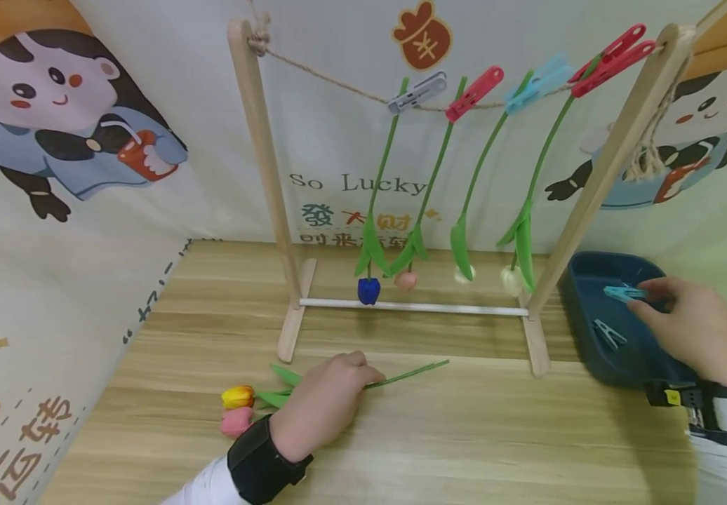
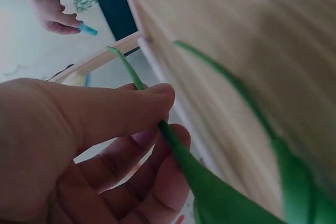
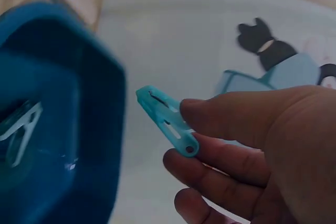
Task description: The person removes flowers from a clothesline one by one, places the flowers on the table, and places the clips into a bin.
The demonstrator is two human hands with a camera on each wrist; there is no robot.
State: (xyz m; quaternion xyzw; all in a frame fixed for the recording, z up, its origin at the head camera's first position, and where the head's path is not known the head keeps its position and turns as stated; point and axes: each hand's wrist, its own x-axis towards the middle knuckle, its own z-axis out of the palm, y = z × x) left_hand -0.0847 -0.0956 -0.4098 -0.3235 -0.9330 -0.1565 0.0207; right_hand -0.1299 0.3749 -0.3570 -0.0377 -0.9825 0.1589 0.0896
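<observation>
My left hand (image 1: 328,396) is low over the table and pinches the green stem (image 2: 170,136) of an artificial tulip between thumb and fingers. Beyond its wrist are a yellow tulip head (image 1: 238,397) and a pink tulip head (image 1: 237,422); which of them belongs to the pinched stem I cannot tell. A second stem (image 2: 247,100) runs along the tabletop in the left wrist view. Over the dark blue bin (image 1: 581,337), my right hand (image 1: 695,326) pinches a teal clothespin (image 3: 167,120) by thumb and fingers. Another clothespin (image 1: 610,335) lies inside the bin.
A wooden rack (image 1: 262,140) carries a twine line (image 1: 332,73). From it several tulips hang heads down, including a blue one (image 1: 368,291), held by grey (image 1: 417,93), red (image 1: 474,93) and blue (image 1: 537,84) clothespins. A white rod (image 1: 414,307) joins the rack's feet.
</observation>
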